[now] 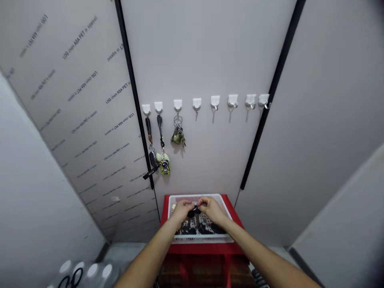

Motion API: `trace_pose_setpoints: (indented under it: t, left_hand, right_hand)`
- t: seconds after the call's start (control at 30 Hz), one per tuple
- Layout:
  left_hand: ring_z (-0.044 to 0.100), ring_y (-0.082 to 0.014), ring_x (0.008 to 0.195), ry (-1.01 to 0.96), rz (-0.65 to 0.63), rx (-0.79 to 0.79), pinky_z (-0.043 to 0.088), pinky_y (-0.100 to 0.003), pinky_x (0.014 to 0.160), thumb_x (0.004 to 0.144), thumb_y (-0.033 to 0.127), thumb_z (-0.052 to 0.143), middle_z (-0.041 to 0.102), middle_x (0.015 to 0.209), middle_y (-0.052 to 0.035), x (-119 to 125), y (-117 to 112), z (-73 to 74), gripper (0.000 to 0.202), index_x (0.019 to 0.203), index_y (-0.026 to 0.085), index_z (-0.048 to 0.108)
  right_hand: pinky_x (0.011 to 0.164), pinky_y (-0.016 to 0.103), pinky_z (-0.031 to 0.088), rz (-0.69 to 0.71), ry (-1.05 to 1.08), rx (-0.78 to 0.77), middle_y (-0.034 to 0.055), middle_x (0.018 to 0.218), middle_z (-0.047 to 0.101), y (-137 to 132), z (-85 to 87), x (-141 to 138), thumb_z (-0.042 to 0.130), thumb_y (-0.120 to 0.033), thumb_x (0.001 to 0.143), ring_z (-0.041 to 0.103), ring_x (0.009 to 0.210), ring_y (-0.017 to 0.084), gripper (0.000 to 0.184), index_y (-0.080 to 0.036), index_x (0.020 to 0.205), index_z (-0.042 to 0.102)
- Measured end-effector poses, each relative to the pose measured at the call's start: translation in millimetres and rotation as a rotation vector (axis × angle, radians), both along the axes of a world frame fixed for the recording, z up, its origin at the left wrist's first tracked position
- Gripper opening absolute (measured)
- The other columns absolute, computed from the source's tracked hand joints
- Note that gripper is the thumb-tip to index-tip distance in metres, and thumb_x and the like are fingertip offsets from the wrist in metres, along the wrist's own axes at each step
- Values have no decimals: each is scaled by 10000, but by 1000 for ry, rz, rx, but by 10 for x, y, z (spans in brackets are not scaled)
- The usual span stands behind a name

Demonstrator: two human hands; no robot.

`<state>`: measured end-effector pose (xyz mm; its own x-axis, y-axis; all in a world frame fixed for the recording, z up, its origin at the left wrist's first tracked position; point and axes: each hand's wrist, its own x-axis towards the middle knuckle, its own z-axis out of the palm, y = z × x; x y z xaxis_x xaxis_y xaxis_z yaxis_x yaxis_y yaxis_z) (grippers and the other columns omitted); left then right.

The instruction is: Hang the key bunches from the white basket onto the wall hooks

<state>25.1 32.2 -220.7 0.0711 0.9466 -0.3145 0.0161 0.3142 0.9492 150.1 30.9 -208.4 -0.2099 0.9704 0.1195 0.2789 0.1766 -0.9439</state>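
Observation:
Both of my hands are over a white plastic basket (pixel 225 203) that stands on a red stool or stand (pixel 237 221). My left hand (pixel 182 211) and my right hand (pixel 212 209) pinch a small dark keychain (pixel 195 209) between them, fingers closed on it. Several more dark keychains (pixel 200 230) lie in the basket under my hands. On the wall above, a row of white hooks (pixel 215 101) runs left to right. The three leftmost hooks carry keychains: a dark strap one (pixel 150 148), one with a small figure (pixel 163 162) and an olive one (pixel 178 137).
Several hooks to the right (pixel 249 100) hang bare. A printed film-covered panel (pixel 81 104) slopes at the left, black strips (pixel 132 88) divide the wall panels. Several white bottle caps (pixel 87 272) show at the bottom left near the floor.

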Motion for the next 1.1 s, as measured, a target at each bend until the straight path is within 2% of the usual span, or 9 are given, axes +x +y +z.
trace_pose_setpoints:
  t: [0.17, 0.37, 0.43, 0.5, 0.6, 0.7, 0.83, 0.97, 1.1]
  left_hand:
    - [433, -72, 456, -72, -17, -57, 309, -190, 444, 513, 260, 568, 461, 490, 51, -23, 8, 14, 301, 773, 145, 466]
    - [423, -65, 432, -147, -107, -80, 292, -184, 434, 513, 331, 548, 447, 466, 56, -58, -53, 90, 252, 663, 145, 468]
    - [410, -57, 420, -168, -83, -13, 284, -178, 430, 509, 301, 554, 440, 457, 63, -43, -61, 126, 235, 662, 144, 466]
    - [406, -55, 426, -159, -8, 107, 284, -175, 437, 504, 261, 562, 428, 447, 72, -15, -57, 177, 218, 657, 145, 458]
    - [402, -50, 448, -91, 68, 294, 285, -167, 461, 518, 192, 548, 417, 445, 78, 35, -43, 287, 156, 609, 148, 429]
    - [387, -39, 451, -64, -15, 385, 278, -158, 474, 528, 129, 521, 419, 453, 78, 70, -30, 399, 133, 542, 145, 389]
    - [358, -31, 421, -61, -107, 403, 262, -153, 455, 512, 83, 510, 392, 422, 86, 73, 13, 484, 146, 512, 139, 375]
    - [374, -36, 413, -67, -75, 404, 288, -160, 453, 528, 90, 499, 410, 422, 82, 32, 104, 651, 116, 542, 137, 394]
    - [455, -62, 512, 29, -45, 554, 355, -178, 535, 547, 80, 492, 498, 511, 40, 3, 194, 1073, 70, 590, 126, 462]
  right_hand:
    - [509, 188, 323, 0, 76, 14, -47, 494, 427, -21, 52, -58, 405, -107, 521, 403, 491, 69, 56, -151, 539, 435]
    - [503, 193, 336, 7, 91, 50, -41, 496, 438, -80, 110, -114, 391, -113, 515, 414, 494, 78, 68, -160, 534, 436]
    - [507, 199, 339, -2, 85, 65, -36, 499, 447, -86, 124, -117, 389, -117, 515, 418, 500, 85, 72, -164, 533, 441]
    - [527, 209, 346, -40, 88, 84, -24, 521, 466, -78, 154, -117, 394, -133, 526, 429, 524, 96, 71, -165, 546, 454]
    - [573, 224, 356, -113, 117, 88, 3, 609, 514, -53, 225, -117, 417, -210, 573, 457, 594, 114, 114, -158, 643, 491]
    - [573, 230, 356, -93, 137, 28, 17, 649, 534, -36, 297, -114, 425, -316, 607, 465, 603, 118, 219, -142, 709, 512]
    - [545, 221, 343, -17, 125, 35, -4, 556, 507, -14, 390, -93, 423, -353, 614, 446, 554, 106, 240, -134, 601, 520]
    - [524, 213, 334, -74, 84, 159, -21, 503, 462, 77, 649, -66, 445, -331, 589, 416, 524, 96, 207, -135, 544, 492]
    - [544, 214, 343, -138, 91, 311, -9, 547, 495, 227, 1143, -78, 441, -320, 583, 427, 549, 100, 199, -135, 577, 515]
